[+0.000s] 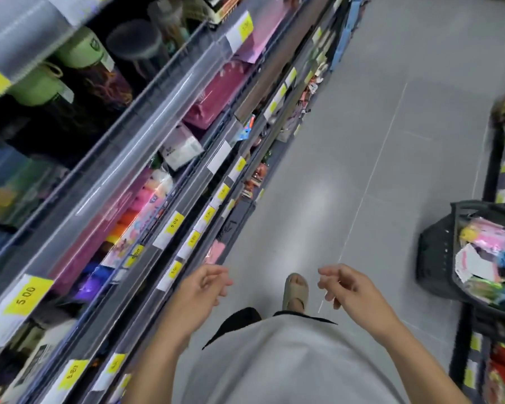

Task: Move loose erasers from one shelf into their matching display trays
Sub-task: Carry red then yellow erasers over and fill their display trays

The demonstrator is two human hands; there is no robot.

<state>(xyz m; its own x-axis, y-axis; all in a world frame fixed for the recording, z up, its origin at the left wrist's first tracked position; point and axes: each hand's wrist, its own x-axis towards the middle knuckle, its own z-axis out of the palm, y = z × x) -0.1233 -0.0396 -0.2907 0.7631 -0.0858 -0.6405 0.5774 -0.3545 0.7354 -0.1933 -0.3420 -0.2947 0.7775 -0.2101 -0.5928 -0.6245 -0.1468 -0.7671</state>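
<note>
Both hands hang empty before a pale shirt, the left hand and right hand with fingers loosely curled. One foot in a beige sandal stands on the smooth grey floor. At right, a dark perforated basket holds blurred colourful packets, its far side cut off. Left, tiered shelves with yellow price tags carry smeared goods; no erasers or trays can be made out.
</note>
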